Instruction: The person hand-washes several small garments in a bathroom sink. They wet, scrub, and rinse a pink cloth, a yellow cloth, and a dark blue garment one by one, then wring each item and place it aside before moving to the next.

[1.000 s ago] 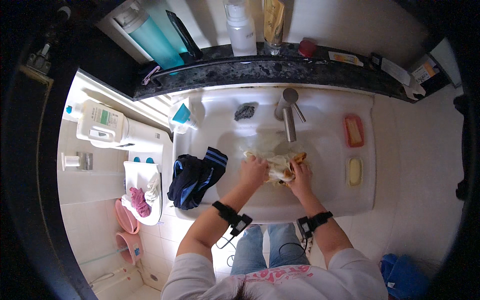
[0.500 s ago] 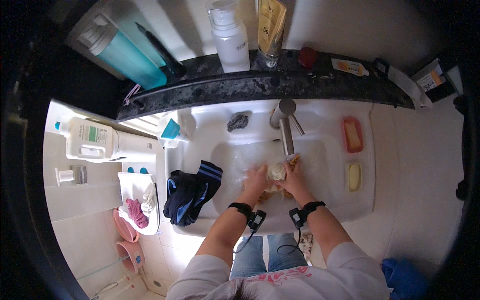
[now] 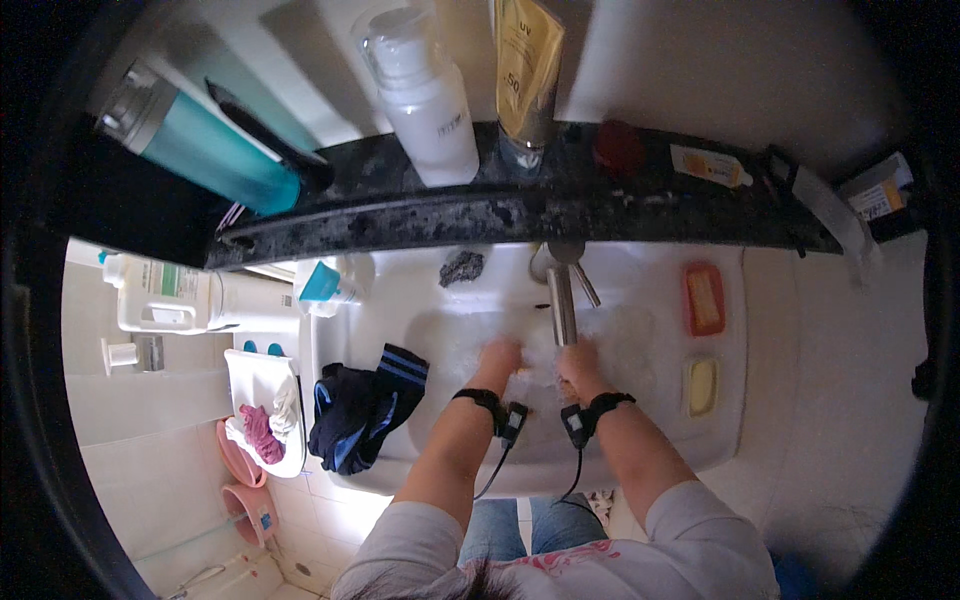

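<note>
In the one white washbasin (image 3: 690, 445) in front of the faucet (image 3: 563, 310), most of what is handled is now covered by cloudy water (image 3: 635, 340): half a second ago the pale-and-tan cloth (image 3: 568, 388) was plainly seen bunched between the two hands, whereas now only tan scraps of it are shown just in front of the faucet's spout, so it is judged to be mostly submerged. The left hand (image 3: 502, 357) is set to the left of the faucet, the right hand (image 3: 580, 362) right by its spout tip; the fingers of both are hidden, and whether the cloth is grasped or released cannot be told. By count, one black ledge (image 3: 620, 215) is fixed behind the faucet; one dark, blue-striped garment (image 3: 350, 430) is draped well to its left; one teal bottle (image 3: 215, 155), one white pump bottle (image 3: 430, 115) and one gold tube (image 3: 527, 75) are stood behind and left of it; one red dish (image 3: 689, 305) and one yellow soap bar (image 3: 702, 387) are placed to its right; one gray scourer (image 3: 462, 267) is seen near its left side
</note>
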Motion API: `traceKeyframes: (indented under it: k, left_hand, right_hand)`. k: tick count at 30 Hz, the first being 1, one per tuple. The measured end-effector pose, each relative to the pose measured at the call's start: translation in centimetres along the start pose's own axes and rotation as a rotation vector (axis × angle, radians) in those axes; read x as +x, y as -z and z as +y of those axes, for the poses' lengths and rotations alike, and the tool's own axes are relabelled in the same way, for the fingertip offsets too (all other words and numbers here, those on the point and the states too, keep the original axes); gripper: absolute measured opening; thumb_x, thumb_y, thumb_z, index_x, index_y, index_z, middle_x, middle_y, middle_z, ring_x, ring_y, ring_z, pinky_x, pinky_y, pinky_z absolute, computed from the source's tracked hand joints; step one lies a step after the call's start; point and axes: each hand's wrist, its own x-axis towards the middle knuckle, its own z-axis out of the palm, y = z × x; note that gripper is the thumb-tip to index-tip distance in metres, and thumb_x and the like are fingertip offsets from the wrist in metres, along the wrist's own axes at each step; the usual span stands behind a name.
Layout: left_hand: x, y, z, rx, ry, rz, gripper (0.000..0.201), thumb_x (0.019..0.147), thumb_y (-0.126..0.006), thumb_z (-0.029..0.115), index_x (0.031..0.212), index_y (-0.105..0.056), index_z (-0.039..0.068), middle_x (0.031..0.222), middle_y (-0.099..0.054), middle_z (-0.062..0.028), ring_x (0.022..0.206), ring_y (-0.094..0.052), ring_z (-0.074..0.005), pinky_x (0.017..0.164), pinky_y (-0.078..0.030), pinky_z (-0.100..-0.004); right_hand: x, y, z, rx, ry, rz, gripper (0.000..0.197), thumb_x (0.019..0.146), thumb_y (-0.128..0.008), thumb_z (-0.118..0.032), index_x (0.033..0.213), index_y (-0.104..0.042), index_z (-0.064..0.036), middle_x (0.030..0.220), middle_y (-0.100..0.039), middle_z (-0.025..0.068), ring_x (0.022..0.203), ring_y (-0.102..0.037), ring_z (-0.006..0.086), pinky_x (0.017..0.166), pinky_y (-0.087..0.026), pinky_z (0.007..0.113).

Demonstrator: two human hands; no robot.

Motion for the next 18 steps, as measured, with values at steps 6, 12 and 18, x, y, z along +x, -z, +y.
traceKeyframes:
  k: [6,12,18]
  left_hand:
    - [-3.9,1.4,-1.2,-0.336,-0.006,0.482,0.057,0.066,-0.073,0.04,0.112,-0.059,0.011,0.113,-0.059,-0.0147,0.111,-0.05,-0.0371,0.091,-0.041,-0.0531]
    - [-10.9,1.2,-0.3,-0.13,-0.111,0.442,0.046,0.065,-0.07,0.034,0.107,-0.063,0.017,0.108,-0.059,-0.0141,0.107,-0.048,-0.0372,0.083,-0.042,-0.0511]
    - [-13.7,-2.5,-0.6,-0.05,-0.315,0.609,0.073,0.057,-0.078,0.037,0.125,-0.051,0.029,0.137,-0.032,-0.0143,0.122,-0.033,-0.0391,0.09,-0.035,-0.057]
  right_hand:
    - [-0.9,2.2,0.3,0.727,0.137,-0.072,0.043,0.07,-0.073,-0.03,0.098,-0.06,0.0007,0.088,-0.063,0.0206,0.08,-0.061,0.0356,0.074,-0.048,0.043]
    - [-9.3,2.9,-0.1,0.619,0.338,0.216,0.076,0.062,-0.083,-0.032,0.123,-0.047,-0.0052,0.12,-0.049,0.0181,0.109,-0.049,0.0334,0.091,-0.039,0.044]
    - [-14.4,4.1,-1.2,0.004,0.177,0.243,0.089,0.066,-0.075,-0.049,0.14,-0.032,-0.022,0.127,-0.041,0.0174,0.117,-0.041,0.0357,0.094,-0.035,0.052]
